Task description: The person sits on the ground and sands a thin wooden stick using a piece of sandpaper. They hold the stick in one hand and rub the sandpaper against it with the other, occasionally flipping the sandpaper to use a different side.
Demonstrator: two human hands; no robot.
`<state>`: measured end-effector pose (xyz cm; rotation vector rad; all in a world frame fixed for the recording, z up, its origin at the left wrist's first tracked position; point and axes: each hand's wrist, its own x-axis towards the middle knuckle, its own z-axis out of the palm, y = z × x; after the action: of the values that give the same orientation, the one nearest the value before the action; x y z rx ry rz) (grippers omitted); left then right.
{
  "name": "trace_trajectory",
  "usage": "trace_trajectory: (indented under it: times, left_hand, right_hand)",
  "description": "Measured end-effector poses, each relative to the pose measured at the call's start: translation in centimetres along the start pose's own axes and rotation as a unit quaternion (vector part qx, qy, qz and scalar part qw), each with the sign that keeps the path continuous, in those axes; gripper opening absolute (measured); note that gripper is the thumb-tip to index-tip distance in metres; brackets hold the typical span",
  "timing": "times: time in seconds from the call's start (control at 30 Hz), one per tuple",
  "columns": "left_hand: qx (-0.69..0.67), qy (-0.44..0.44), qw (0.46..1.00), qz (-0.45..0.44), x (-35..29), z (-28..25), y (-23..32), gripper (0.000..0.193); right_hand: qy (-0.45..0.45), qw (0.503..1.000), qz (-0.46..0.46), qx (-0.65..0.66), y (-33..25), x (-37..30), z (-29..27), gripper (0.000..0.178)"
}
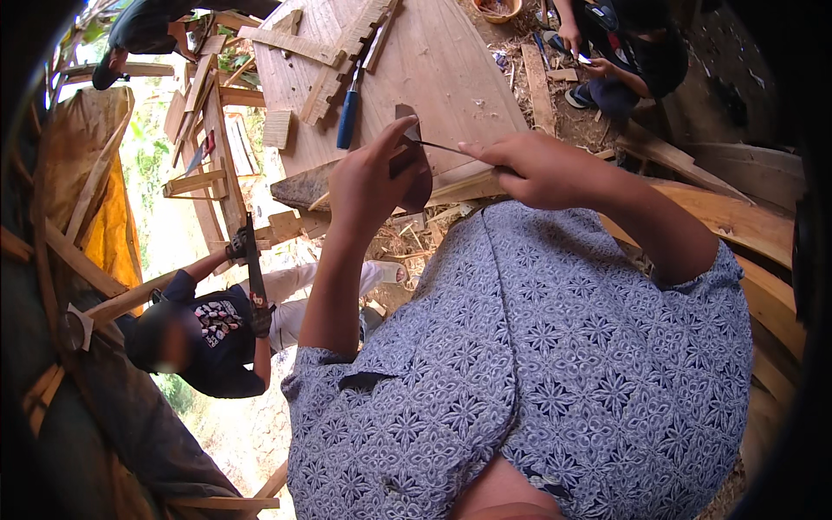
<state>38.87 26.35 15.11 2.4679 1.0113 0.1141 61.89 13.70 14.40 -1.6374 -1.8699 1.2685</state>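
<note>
My left hand (364, 186) is closed around a flat, dark reddish-brown piece (418, 184), held up in front of the wooden work surface. Its kind is hard to make out, as my fingers cover much of its left side. My right hand (529, 165) grips a thin, dark metal tool (444, 148) like a slim file; the far end meets the brown piece beside my left fingers. Beyond my left hand, a blue-handled chisel (348, 120) lies on the broad wooden board (451, 69), next to a notched wooden strip (334, 82).
Wood offcuts (277, 128) lie on the board. At left, a person in dark clothing (217, 325) holds a long dark tool (253, 269). Another person (620, 52) crouches at upper right; a third (143, 39) bends at upper left. Curved planks (711, 217) stand at my right.
</note>
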Motion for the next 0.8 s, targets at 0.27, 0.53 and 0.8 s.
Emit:
trace_trajectory:
  times: [0.27,0.53,0.8]
  left_hand:
    - [0.039,0.037,0.998,-0.026,0.2,0.4,0.2,0.044]
    - [0.09,0.04,0.994,-0.05,1.5,-0.4,0.2,0.046]
    - [0.054,-0.019,0.997,0.053,3.1,-0.7,-0.4,0.036]
  right_hand:
    - [0.044,0.998,-0.037,0.035,0.1,2.3,2.2,0.048]
    - [0.236,0.963,-0.021,0.126,0.8,0.5,4.3,0.045]
    - [0.244,0.934,0.047,0.257,2.3,0.0,4.4,0.046]
